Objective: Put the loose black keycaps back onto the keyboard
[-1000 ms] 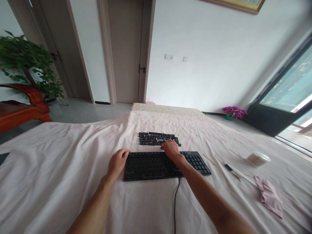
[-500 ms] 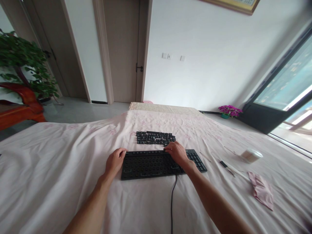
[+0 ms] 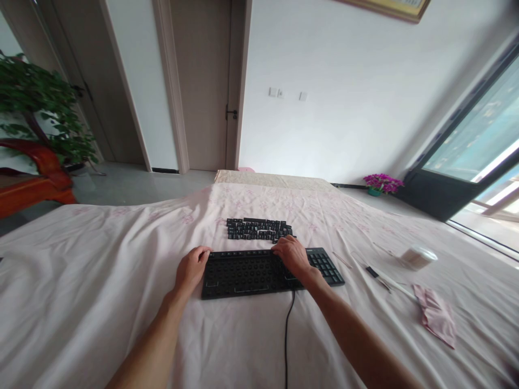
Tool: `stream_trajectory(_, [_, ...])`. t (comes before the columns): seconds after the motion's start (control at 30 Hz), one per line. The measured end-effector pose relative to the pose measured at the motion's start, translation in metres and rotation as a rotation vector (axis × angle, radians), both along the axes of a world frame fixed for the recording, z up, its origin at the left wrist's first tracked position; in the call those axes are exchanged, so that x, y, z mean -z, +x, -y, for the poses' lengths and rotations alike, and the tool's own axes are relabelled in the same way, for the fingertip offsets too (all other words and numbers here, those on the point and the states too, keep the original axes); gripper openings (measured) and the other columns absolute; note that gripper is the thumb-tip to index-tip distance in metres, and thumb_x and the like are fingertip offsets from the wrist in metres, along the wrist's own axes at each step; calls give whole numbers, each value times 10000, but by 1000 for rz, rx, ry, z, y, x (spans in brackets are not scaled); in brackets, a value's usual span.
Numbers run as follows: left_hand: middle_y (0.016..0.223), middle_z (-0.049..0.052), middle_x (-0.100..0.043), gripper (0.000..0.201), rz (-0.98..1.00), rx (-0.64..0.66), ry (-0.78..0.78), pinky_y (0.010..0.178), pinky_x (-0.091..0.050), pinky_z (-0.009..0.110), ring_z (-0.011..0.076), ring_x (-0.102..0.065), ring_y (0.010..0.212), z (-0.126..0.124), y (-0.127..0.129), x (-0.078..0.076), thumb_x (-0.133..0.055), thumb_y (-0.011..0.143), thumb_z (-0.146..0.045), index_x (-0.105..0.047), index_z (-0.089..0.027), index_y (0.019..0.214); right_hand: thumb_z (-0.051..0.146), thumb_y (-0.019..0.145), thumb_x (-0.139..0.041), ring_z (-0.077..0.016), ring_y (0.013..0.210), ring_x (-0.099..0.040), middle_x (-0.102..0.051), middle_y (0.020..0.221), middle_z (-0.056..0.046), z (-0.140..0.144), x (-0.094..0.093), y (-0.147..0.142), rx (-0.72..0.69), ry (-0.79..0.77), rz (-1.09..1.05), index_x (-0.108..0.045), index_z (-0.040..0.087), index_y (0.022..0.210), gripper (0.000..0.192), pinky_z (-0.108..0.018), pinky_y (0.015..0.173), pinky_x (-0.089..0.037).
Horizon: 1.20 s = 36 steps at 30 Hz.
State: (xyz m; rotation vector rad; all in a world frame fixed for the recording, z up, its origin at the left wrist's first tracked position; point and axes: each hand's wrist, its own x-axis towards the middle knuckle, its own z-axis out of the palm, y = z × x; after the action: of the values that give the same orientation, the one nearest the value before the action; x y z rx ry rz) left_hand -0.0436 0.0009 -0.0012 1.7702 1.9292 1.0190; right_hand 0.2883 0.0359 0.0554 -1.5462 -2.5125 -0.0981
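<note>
A pink sheet [image 3: 101,302] covers the bed before me. My left hand [image 3: 191,268] rests curled against the keyboard [image 3: 243,274] at its left edge; my right hand [image 3: 292,255] lies on its top, whether gripping a keycap I cannot tell. Loose keycaps [image 3: 257,229] sit just beyond

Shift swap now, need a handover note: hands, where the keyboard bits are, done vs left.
Left hand: rests on the left edge of the keyboard, steadying it, fingers curled.
Right hand: on the keyboard's upper right; whether it holds a cap is hidden.
Loose keycaps: laid in rows on the sheet just behind the keyboard.
Done: main key area stripped bare.
Left: number pad keeps its caps.
</note>
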Motion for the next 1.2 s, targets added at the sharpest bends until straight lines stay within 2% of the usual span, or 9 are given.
stream_trajectory(0.27, [1058, 4, -727, 280, -3, -3, -18, 832, -447, 250, 180, -649, 973, 0, -1, 1, -434, 885, -366, -681, -265, 969, 235, 941, -472, -208, 939, -497, -640, 923, -54, 9, 0, -8, -17, 18, 162, -697, 232, 868, 237, -308, 811, -336])
stream_trajectory(0.37, [1060, 2, -726, 282, -4, -1, -13, 833, -446, 248, 178, -648, 974, 0, -1, 1, -433, 888, -368, -681, -265, 975, 176, 925, -467, -218, 969, -498, -633, 976, -69, 18, 1, -12, 3, 44, 203, -669, 221, 960, 210, -317, 820, -349])
stream_trajectory(0.53, [1063, 5, -725, 276, -6, -4, -8, 830, -450, 244, 176, -649, 967, 1, 0, 0, -439, 888, -366, -685, -267, 968, 162, 931, -432, -247, 1028, -490, -616, 1067, -117, 29, 3, -17, 18, 65, 241, -606, 197, 1144, 278, -340, 855, -363])
stream_trajectory(0.77, [1066, 5, -727, 266, 2, -9, -16, 837, -453, 251, 184, -648, 976, 2, 1, -2, -451, 889, -357, -685, -266, 975, 102, 905, -418, -257, 1036, -477, -610, 1094, -129, 30, 9, -21, 26, 49, 244, -615, 171, 1155, 325, -360, 851, -363])
stream_trajectory(0.9, [1069, 7, -726, 270, 1, -4, -26, 842, -450, 251, 183, -647, 983, 1, 1, -2, -442, 890, -348, -683, -259, 973, 141, 922, -420, -209, 970, -500, -631, 1034, -69, 17, 5, -6, 79, 1, 91, -698, 257, 1057, 331, -308, 817, -351])
stream_trajectory(1.0, [1065, 4, -727, 275, 1, -5, -28, 839, -449, 249, 179, -647, 981, 0, 1, -1, -436, 888, -344, -684, -263, 974, 170, 941, -399, -190, 951, -501, -631, 1045, -49, -1, 2, 6, 190, 29, -22, -705, 297, 1104, 368, -285, 806, -346])
stream_trajectory(1.1, [1052, 6, -730, 279, -3, -1, -17, 826, -448, 242, 173, -650, 973, 1, 1, -2, -434, 886, -346, -686, -261, 968, 225, 944, -436, -200, 954, -493, -631, 1021, -47, -19, -1, 6, 230, 61, -18, -731, 305, 1044, 322, -295, 797, -343])
stream_trajectory(1.2, [1046, 11, -732, 282, -5, 0, -17, 819, -449, 243, 175, -651, 967, 1, 1, -3, -431, 888, -347, -686, -256, 966, 261, 933, -483, -216, 979, -486, -636, 999, -60, -31, -4, -2, 191, 52, 43, -760, 276, 907, 278, -313, 795, -338])
